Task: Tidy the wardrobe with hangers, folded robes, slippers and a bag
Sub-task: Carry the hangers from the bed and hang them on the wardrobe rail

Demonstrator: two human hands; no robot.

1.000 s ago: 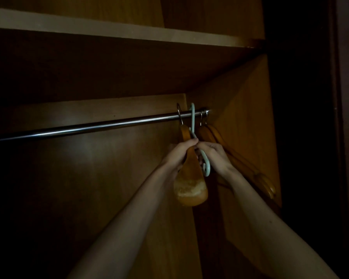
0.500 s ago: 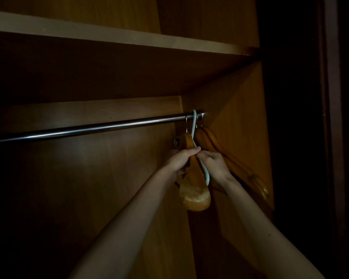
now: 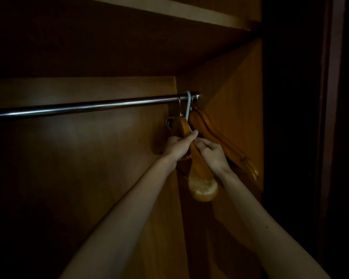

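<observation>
Head camera looks into a dim wooden wardrobe [image 3: 73, 178], its back panel and right side wall lit in patches, with a shelf [image 3: 169, 9] crossing overhead. No brand, label or writing can be read anywhere. Under the shelf a metal rail [image 3: 79, 107] runs from the left edge to the right side wall. At the rail's right end hang the hangers. Nearest the wall, a bunch of wooden hangers [image 3: 226, 146] slopes down to the right against the side panel. Just left of them a single wooden hanger [image 3: 201, 178] hangs end-on, its broad rounded end lowest, its metal hook over the rail. Between these a pale green hanger hook [image 3: 188, 105] loops over the rail. The left hand [image 3: 179, 147] curls round the single wooden hanger's upper part. The right hand [image 3: 212, 153], touching the left, has its fingers bent at the same spot; what it holds cannot be told.
</observation>
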